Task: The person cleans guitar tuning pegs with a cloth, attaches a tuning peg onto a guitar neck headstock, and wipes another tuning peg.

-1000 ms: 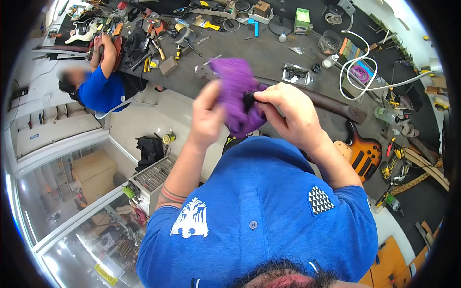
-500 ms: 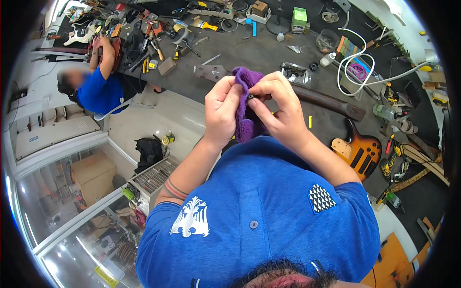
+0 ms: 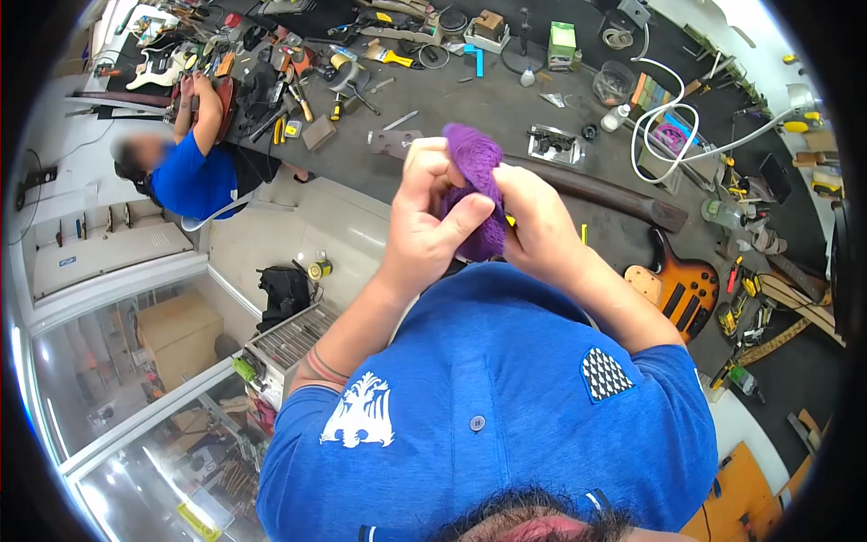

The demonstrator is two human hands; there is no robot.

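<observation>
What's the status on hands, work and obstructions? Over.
Left hand and right hand closed on cloth. Cloth bunched between them. Nothing visibly blocking; neck lies beyond on bench.

Left forearm point(image 3: 355, 327) slanting up and inward, dark bands point(image 3: 321, 369) near its elbow end, right forearm point(image 3: 623, 303) leaning in opposite; left hand point(image 3: 424, 221) curled in a grip, thumb point(image 3: 468, 218) extended across; right hand point(image 3: 540, 217) close beside, fingers point(image 3: 524, 187) partly hidden from me

1 green box point(image 3: 563, 41) and 1 yellow paintbrush point(image 3: 395, 57) on bench point(image 3: 442, 95); 1 black backpack point(image 3: 282, 296) on floor point(image 3: 257, 237).
</observation>
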